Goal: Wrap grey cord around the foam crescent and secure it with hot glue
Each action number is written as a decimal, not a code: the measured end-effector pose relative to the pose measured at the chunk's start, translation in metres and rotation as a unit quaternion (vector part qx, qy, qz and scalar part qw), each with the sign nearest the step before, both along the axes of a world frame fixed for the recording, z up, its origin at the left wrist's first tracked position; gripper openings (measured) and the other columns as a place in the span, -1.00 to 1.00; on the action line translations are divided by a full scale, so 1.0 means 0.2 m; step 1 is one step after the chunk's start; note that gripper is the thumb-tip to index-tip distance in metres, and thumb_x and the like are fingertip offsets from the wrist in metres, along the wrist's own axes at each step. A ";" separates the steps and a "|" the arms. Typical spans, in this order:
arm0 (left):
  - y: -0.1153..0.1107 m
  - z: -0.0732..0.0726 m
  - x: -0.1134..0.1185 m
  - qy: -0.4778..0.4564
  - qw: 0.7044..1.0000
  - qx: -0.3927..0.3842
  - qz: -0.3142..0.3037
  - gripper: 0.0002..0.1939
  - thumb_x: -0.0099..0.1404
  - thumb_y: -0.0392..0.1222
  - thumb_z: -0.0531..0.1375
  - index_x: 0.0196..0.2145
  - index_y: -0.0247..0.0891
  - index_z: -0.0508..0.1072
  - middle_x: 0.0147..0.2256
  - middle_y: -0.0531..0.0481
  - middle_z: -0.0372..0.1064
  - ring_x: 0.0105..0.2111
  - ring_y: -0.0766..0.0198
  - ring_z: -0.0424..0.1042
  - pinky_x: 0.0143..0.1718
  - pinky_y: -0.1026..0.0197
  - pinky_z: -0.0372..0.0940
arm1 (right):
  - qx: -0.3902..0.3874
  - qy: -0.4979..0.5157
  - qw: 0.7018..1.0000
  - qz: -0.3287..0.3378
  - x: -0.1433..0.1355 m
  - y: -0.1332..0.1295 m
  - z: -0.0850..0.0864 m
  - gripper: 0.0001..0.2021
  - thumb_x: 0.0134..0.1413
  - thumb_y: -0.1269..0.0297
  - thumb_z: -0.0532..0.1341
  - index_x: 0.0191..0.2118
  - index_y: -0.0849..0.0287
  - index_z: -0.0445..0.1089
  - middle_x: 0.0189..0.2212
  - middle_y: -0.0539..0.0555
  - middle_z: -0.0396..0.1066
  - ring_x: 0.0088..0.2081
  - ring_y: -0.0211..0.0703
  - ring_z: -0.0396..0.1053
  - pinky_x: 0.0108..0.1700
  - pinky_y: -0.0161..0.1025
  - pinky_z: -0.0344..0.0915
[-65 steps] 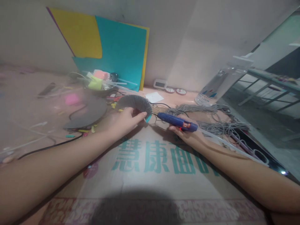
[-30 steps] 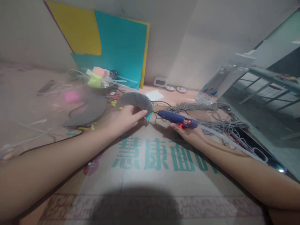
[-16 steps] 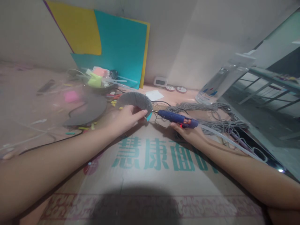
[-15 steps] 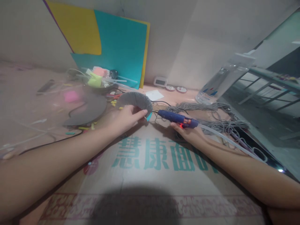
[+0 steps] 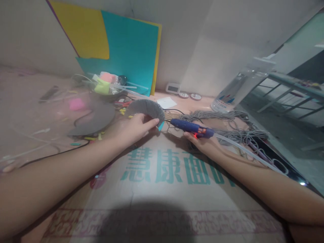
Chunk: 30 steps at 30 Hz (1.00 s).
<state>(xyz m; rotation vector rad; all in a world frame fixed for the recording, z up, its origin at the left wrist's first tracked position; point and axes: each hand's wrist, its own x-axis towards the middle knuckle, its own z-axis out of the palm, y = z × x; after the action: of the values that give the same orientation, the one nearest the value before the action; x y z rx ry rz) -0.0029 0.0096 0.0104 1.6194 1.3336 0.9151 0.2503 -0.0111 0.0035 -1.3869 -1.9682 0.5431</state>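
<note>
A round grey piece (image 5: 145, 108), its surface covered in what looks like cord, is pinched in my left hand (image 5: 143, 126) above the table. A small teal bit shows under its right edge. My right hand (image 5: 201, 143) is wrapped round a blue hot glue gun (image 5: 188, 126) with a red light lit. The metal nozzle points left and meets, or nearly meets, the right edge of the grey piece. From the gun's rear a long translucent glue stick (image 5: 244, 150) sticks out to the right. Most of my right fingers are hidden behind the gun.
Tangled grey cord (image 5: 235, 133) lies right of the gun, by a clear plastic bottle (image 5: 231, 87). On the left are a flat grey sheet (image 5: 97, 118) and a bowl (image 5: 108, 97) of scraps. Teal and yellow sheets (image 5: 131, 50) lean on the wall. A black wire crosses under my left arm.
</note>
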 end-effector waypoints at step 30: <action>-0.01 0.01 0.00 0.019 1.000 -0.004 0.000 -0.66 0.24 0.08 0.19 -0.40 -0.28 0.48 -0.40 -0.06 0.54 -0.49 0.27 0.41 -0.57 0.29 0.15 | 0.001 0.008 1.000 -0.025 -0.02 -0.01 0.05 -0.75 0.09 0.03 0.23 -0.41 0.09 0.31 -0.50 0.00 0.38 -0.43 -0.12 0.35 -0.31 -0.19 0.30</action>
<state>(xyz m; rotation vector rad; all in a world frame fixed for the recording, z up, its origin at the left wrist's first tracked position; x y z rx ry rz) -0.0036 0.0076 0.0118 1.6389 1.3616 0.8823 0.2454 -0.0135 0.0130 -1.4217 -1.9147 0.5266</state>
